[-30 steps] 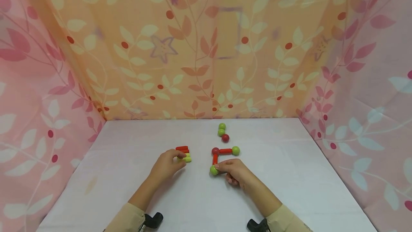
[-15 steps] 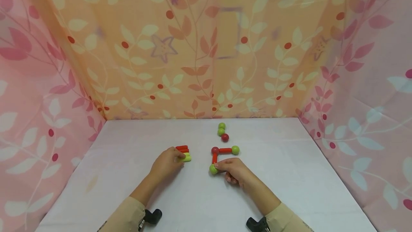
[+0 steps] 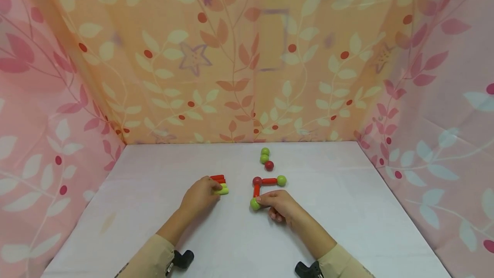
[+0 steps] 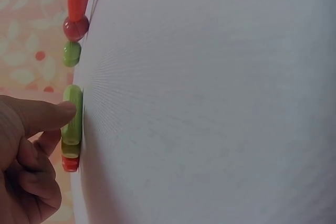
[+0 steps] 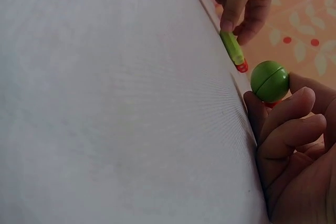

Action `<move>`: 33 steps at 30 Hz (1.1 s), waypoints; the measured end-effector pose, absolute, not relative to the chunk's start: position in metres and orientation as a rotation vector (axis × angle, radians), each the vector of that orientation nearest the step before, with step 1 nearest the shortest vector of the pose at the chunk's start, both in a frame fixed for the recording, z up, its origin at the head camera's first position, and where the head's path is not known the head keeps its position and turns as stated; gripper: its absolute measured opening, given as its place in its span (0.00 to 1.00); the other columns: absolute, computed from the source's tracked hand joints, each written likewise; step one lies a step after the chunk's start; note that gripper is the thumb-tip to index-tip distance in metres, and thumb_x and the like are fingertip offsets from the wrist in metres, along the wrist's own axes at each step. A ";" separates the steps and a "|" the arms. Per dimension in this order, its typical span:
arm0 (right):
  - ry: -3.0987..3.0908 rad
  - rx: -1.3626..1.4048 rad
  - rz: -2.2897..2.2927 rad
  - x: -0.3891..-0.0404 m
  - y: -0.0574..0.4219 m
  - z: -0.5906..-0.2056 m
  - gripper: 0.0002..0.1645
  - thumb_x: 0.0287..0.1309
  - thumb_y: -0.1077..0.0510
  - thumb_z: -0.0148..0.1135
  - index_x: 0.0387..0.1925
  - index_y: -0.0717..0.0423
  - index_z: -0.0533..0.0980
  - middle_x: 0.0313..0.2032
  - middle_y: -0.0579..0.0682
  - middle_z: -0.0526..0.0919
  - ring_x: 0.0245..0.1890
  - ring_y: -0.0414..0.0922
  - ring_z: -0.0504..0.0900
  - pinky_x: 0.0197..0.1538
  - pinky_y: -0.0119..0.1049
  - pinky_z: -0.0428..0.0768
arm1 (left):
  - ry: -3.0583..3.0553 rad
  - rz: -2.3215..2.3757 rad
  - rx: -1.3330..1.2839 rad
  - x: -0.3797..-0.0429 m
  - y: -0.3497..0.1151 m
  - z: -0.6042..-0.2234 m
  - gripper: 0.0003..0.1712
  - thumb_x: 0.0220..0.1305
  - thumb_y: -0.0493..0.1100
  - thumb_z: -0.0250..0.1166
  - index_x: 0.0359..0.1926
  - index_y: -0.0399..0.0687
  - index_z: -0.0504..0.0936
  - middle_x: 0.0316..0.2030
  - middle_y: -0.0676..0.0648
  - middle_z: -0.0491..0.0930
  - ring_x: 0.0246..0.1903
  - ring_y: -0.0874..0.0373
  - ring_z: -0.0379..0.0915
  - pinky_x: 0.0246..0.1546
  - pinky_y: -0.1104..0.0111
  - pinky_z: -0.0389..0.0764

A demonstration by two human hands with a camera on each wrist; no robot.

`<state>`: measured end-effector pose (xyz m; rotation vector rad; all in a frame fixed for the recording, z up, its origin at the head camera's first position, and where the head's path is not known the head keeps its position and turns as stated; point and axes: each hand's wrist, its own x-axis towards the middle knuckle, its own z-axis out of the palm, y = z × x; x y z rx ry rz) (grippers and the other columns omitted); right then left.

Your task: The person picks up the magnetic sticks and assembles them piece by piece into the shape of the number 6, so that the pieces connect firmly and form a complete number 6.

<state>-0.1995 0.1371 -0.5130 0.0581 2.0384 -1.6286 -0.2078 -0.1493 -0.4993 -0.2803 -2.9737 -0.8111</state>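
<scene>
Two red rods and two yellow-green rods lie side by side left of centre. My left hand (image 3: 198,196) pinches the nearest green rod (image 4: 73,121) between thumb and fingers, and that rod still lies against the row. To the right is a joined L shape: a red ball (image 3: 257,180) at the corner, a red rod (image 3: 269,181) leading to a green ball (image 3: 281,180), and another red rod (image 3: 256,190) running toward me. At that rod's near end, the thumb and fingers of my right hand (image 3: 283,205) pinch a green ball (image 5: 269,81).
Behind the L shape sit two loose green balls (image 3: 264,158) and a loose red ball (image 3: 269,165). A white cloth (image 3: 328,192) covers the table. Leaf-patterned curtains (image 3: 231,76) stand around its back and sides.
My left hand has shifted slightly and its thumb and fingers have closed on the near green rod. The right hand keeps its hold on the green ball, and the L shape stays in place.
</scene>
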 end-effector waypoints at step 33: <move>2.026 0.084 -1.628 -0.198 0.137 -0.510 0.26 0.39 0.38 0.69 0.38 0.50 0.81 0.26 0.53 0.81 0.08 0.40 0.65 0.11 0.29 0.60 | -3.022 -0.848 -0.288 -0.210 -0.150 -0.500 0.12 0.42 0.43 0.74 0.30 0.59 0.81 0.29 0.62 0.78 0.29 0.64 0.70 0.34 0.66 0.73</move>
